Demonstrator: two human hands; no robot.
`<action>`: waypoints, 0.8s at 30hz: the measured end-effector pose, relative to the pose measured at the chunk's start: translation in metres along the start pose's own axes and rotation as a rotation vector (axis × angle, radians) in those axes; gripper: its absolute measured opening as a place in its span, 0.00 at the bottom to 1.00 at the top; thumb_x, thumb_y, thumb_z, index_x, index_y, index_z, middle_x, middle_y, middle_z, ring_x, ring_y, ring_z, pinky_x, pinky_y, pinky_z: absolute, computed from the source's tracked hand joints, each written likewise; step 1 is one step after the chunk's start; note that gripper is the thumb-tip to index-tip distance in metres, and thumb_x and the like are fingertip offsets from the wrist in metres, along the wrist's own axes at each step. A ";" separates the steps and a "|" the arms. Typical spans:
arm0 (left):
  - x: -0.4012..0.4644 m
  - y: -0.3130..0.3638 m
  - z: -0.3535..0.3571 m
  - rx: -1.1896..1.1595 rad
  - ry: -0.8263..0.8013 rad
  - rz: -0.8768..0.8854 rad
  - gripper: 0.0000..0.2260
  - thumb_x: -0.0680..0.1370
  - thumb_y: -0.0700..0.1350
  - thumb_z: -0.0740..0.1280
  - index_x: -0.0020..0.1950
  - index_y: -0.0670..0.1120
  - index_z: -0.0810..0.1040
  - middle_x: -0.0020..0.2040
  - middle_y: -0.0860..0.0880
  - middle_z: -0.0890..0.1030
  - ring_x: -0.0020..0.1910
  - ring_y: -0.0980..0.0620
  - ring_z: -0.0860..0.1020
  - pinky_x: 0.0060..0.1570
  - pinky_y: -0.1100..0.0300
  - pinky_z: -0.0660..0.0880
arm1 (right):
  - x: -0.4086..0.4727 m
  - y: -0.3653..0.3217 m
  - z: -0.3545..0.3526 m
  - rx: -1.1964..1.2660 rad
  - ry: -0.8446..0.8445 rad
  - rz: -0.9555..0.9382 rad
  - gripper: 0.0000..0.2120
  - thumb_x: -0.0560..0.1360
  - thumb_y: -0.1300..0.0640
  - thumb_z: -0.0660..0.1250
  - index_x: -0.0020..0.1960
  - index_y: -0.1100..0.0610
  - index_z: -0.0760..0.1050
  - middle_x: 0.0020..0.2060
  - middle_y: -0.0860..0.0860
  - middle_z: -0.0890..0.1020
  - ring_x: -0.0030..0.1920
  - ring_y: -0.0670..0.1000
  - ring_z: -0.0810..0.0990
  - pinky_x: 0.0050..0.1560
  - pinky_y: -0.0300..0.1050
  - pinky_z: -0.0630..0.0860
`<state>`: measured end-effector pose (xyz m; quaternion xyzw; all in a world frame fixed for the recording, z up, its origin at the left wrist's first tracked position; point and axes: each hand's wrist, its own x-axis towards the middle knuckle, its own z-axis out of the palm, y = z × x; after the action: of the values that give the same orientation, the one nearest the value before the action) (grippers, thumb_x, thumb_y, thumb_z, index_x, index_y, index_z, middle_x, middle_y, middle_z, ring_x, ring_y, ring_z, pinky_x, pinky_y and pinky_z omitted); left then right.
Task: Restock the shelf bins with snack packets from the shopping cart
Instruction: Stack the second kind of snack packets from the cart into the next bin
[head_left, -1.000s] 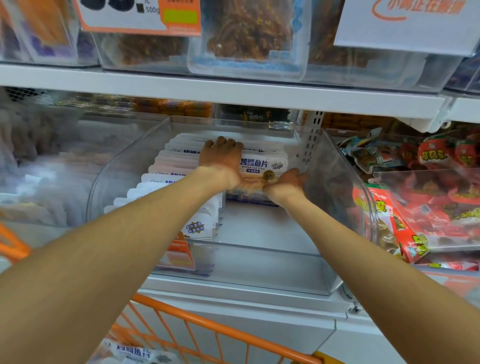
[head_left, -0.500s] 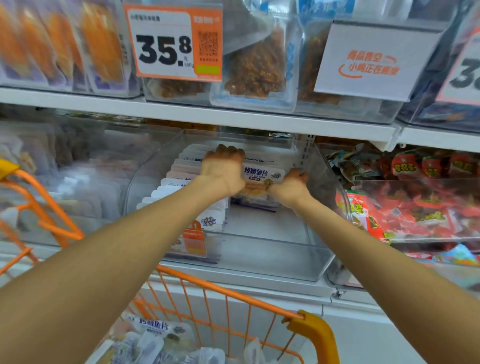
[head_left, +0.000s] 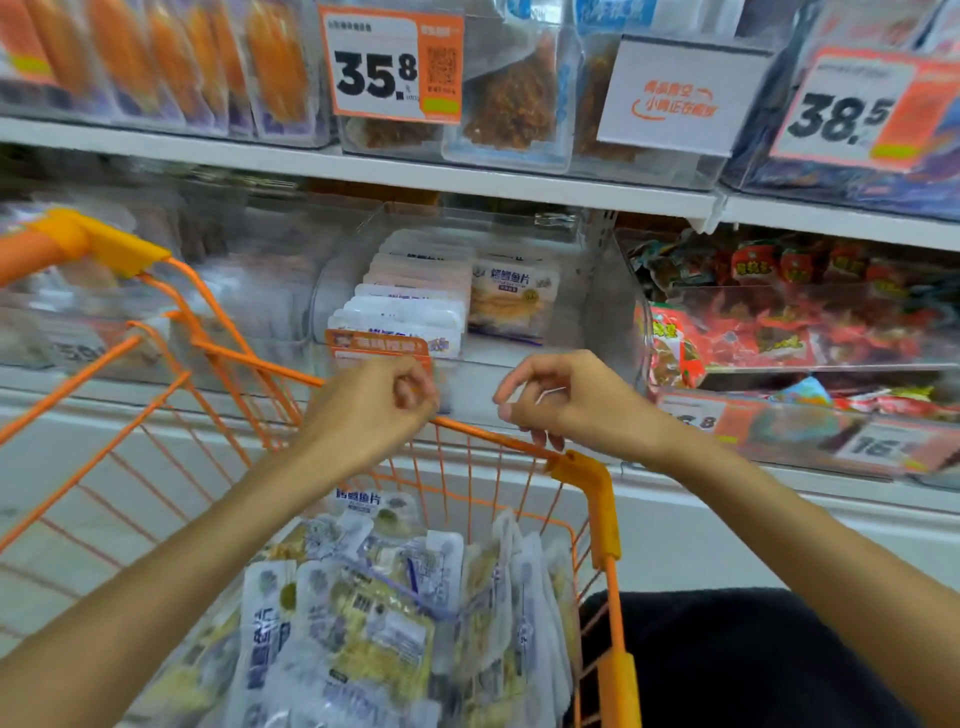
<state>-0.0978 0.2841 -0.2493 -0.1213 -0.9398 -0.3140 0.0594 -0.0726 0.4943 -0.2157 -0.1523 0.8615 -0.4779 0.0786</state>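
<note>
I judge the step in hand to be fetching the next packets, so I start from the shelf (head_left: 363, 171), whose white edge runs across above everything, and the orange cart (head_left: 597, 499) parked right against it below. The clear bin (head_left: 613, 291) I am filling sits under that shelf edge, with a row of white packets (head_left: 410, 306) standing along its left side and one packet (head_left: 514, 301) propped face-out at the right; the floor in front of that one looks bare, so I would build the second row there. The supply, a loose pile of snack packets (head_left: 374, 613), lies in the cart well below the bin. My left hand (head_left: 369, 410) hangs over the cart rim with fingers loosely curled, holding nothing; my right hand (head_left: 566, 405) is likewise empty, fingers bent and slack. I would reach straight down, take a small flat stack with labels facing one way, and lift it clear of the rim
</note>
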 end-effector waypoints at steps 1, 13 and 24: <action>-0.007 -0.005 0.000 -0.034 -0.035 -0.003 0.07 0.75 0.48 0.69 0.37 0.56 0.76 0.30 0.55 0.76 0.31 0.62 0.74 0.35 0.61 0.68 | -0.005 -0.002 0.008 -0.019 -0.073 0.001 0.02 0.74 0.63 0.70 0.46 0.58 0.79 0.28 0.49 0.79 0.28 0.48 0.78 0.31 0.40 0.76; -0.041 -0.020 0.013 -0.039 -0.790 -0.200 0.14 0.83 0.48 0.57 0.63 0.45 0.75 0.56 0.50 0.81 0.44 0.57 0.79 0.38 0.66 0.75 | -0.008 0.042 0.074 -0.947 -0.658 0.107 0.20 0.78 0.57 0.63 0.70 0.50 0.69 0.66 0.52 0.71 0.66 0.55 0.70 0.63 0.50 0.71; -0.040 -0.024 -0.002 -0.083 -1.049 -0.129 0.21 0.75 0.54 0.70 0.65 0.46 0.74 0.57 0.50 0.80 0.53 0.53 0.80 0.56 0.58 0.76 | 0.009 0.023 0.074 -0.624 -0.454 -0.030 0.11 0.72 0.48 0.73 0.49 0.54 0.80 0.42 0.49 0.81 0.43 0.48 0.78 0.44 0.47 0.75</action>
<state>-0.0656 0.2565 -0.2694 -0.2065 -0.8356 -0.2511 -0.4429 -0.0647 0.4437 -0.2740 -0.2837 0.9238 -0.1477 0.2102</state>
